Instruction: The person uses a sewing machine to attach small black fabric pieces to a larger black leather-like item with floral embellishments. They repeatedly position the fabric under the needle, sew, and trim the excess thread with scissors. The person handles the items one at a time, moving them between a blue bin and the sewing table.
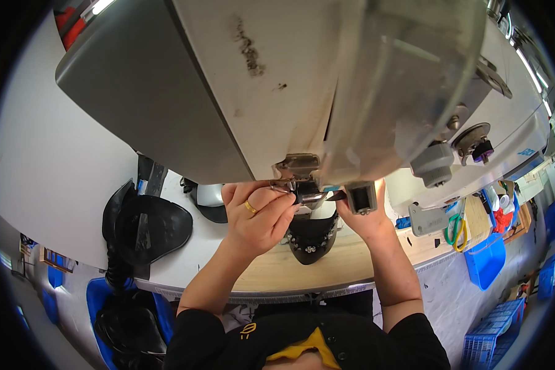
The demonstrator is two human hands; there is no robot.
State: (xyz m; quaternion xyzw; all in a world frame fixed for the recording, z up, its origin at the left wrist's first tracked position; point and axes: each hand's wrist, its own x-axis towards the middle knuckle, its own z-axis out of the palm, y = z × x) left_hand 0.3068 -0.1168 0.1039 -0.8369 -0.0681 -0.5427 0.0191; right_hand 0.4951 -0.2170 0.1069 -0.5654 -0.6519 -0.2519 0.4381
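Steady fingers, clear of the shiny metal fitting (311, 200), should serve best: the left hand (257, 217) bunches there, the right hand (365, 217) is partly hidden (either's grip, I cannot tell). Between them sits the black, silver-studded, round-toed piece (312, 239). The white-and-grey machine head (277, 117) blocks the view; a black curved piece (157, 225) lies left.

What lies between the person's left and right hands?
In the head view, the machine's metal parts and a silver-ornamented black piece.

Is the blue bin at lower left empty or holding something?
Holding something: black pieces lie inside the blue bin; their depth is hidden.
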